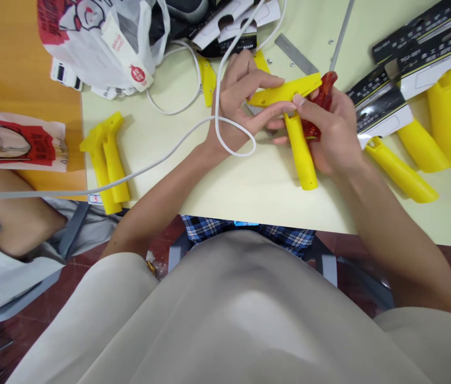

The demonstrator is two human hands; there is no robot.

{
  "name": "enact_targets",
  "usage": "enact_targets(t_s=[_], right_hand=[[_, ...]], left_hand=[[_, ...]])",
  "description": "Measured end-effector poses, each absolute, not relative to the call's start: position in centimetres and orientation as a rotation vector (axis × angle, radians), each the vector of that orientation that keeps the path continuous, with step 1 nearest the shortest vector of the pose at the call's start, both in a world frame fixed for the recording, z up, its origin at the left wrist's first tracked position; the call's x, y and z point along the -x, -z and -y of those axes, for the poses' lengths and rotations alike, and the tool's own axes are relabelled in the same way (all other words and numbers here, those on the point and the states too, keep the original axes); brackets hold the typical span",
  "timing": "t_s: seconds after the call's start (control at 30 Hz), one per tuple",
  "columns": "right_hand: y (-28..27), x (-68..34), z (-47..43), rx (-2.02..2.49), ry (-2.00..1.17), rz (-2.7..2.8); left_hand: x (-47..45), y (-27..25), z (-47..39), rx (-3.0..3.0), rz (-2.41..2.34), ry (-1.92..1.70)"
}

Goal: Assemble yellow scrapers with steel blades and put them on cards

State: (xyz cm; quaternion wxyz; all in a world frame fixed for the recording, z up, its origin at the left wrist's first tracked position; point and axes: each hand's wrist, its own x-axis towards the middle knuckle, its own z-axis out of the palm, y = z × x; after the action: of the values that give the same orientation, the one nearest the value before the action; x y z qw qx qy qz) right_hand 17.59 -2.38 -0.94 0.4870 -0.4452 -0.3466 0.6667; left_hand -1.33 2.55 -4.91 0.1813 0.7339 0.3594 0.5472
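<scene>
My left hand (239, 98) is closed on the left end of a flat yellow plastic head (285, 92), pinching it between thumb and fingers. In my right hand (335, 128) is a screwdriver (324, 98) with a clear red handle, its shank pointing away from me. The right thumb also presses the head's near edge. A yellow tubular handle (302, 154) extends from under the head toward me; fingers hide whether the two are joined. Beyond the hands lies a flat metal blade (295, 53), with several small screws (269, 61) around it.
A white cable (161, 159) loops over my left wrist. Yellow handles (107, 160) lie at left; more (403, 170) lie at right beside black-and-white packaging (441, 48). Plastic bags (101, 42) and another yellow head (207, 80) are farther back. Another person's arm (21, 213) is at left.
</scene>
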Motion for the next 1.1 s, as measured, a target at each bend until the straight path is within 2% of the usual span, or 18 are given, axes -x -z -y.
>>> enact_targets(t_s=[0.4, 0.63, 0.83, 1.1], right_hand=[[1.3, -18.0, 2.3, 1.039, -1.655, 0.764], [1.4, -17.9, 2.1, 0.995, -1.69, 0.749], [1.7, -17.8, 2.3, 0.998, -1.674, 0.819], [1.5, -17.7, 2.5, 0.991, -1.675, 0.816]], left_hand=[[4.1, 6.2, -5.9, -2.35, -0.722, -1.584], [4.0, 7.8, -6.6, -2.165, -0.875, -1.406], [3.0, 6.7, -5.0, -2.149, -0.967, -1.564], [2.6, 7.1, -4.6, -1.933, -0.985, -1.411]])
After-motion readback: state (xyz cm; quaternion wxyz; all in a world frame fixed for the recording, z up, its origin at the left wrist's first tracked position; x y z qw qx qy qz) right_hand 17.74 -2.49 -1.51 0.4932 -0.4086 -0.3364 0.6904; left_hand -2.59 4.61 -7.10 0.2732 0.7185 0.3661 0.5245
